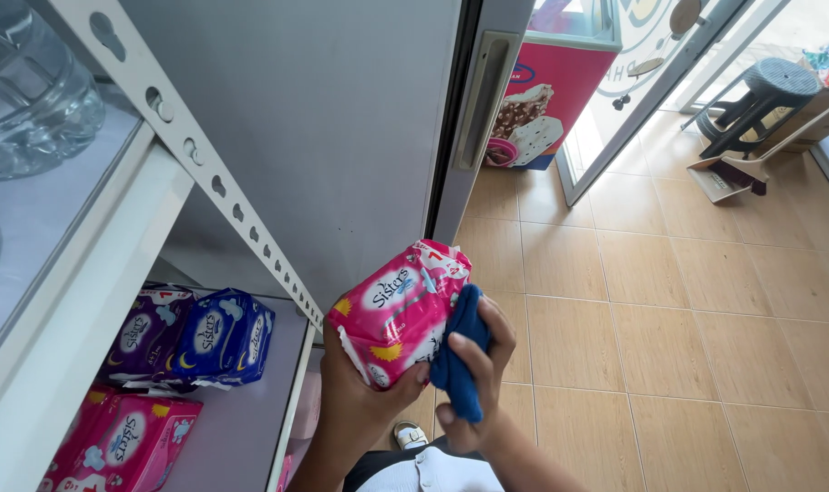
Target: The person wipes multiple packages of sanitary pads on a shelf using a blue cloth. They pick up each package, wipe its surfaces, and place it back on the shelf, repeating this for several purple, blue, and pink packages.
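My left hand (364, 392) grips a pink soft plastic packet (396, 310) from below, holding it up beside the shelf unit. My right hand (483, 369) presses a blue cloth (460, 360) against the packet's right side. Both hands are close together in front of my body, above the tiled floor.
A white metal shelf (241, 428) at the left carries a purple packet (148, 333), a blue packet (223, 337) and a pink packet (123, 442). Clear water bottles (27, 91) stand on the shelf above. A grey panel (323, 137) rises behind. A freezer (546, 91), dark stool (761, 96) and dustpan (724, 178) stand further off.
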